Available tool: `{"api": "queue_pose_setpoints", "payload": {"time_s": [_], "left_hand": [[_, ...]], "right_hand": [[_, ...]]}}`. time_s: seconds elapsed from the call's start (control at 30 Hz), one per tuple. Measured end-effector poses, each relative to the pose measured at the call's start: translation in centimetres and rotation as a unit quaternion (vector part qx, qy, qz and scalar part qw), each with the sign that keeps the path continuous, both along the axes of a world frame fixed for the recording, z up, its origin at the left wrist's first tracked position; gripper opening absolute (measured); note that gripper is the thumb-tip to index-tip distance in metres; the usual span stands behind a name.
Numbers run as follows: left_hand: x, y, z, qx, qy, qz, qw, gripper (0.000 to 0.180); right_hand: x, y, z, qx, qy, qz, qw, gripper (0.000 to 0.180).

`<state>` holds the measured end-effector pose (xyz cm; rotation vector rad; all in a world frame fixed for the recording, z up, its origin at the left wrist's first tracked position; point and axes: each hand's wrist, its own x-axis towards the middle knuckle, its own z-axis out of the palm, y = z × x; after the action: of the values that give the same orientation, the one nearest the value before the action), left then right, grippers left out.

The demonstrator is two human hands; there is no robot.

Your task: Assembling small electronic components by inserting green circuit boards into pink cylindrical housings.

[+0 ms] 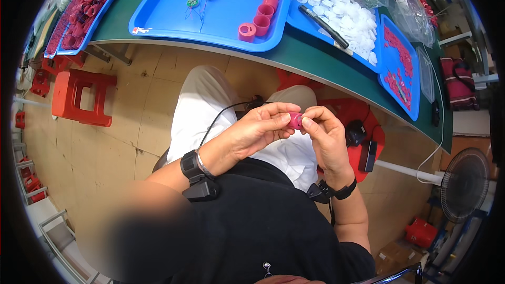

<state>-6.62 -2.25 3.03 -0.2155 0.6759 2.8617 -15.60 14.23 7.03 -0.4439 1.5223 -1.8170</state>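
Note:
A small pink plastic ring part (295,120) sits between the fingertips of both hands, over my lap. My left hand (256,128) pinches it from the left with thumb and forefinger. My right hand (325,134) presses on it from the right. Each wrist wears a black band with a small device. Most of the pink part is hidden by my fingers.
A green table edge (315,58) curves ahead. On it, a blue tray (173,18) holds red rings (246,31) and small wired parts (193,1). Another tray holds white discs (336,8) and a black pen (324,26). Red stools (79,96) stand left, a fan (464,184) at right.

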Motion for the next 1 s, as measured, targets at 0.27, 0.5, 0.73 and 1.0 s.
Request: {"api": "queue_pose_setpoints", "payload": {"time_s": [0.27, 0.5, 0.73, 1.0], "left_hand": [[-0.1, 0.5, 0.3, 0.000, 0.017, 0.019, 1.000, 0.030], [-0.1, 0.5, -0.1, 0.012, 0.019, 0.020, 1.000, 0.030], [0.1, 0.3, -0.7, 0.012, 0.032, 0.011, 0.999, 0.029], [0.6, 0.7, -0.8, -0.093, 0.032, 0.045, 0.994, 0.030]], "right_hand": [[0.6, -0.4, -0.8, -0.083, -0.052, -0.036, 0.995, 0.011], [0.3, -0.3, -1.5, -0.120, -0.090, 0.005, 0.989, 0.013], [-0.4, -0.1, -1.4, -0.105, -0.170, 0.047, 0.979, 0.018], [-0.5, 0.3, -0.8, -0.014, -0.157, 0.114, 0.981, 0.035]]}}
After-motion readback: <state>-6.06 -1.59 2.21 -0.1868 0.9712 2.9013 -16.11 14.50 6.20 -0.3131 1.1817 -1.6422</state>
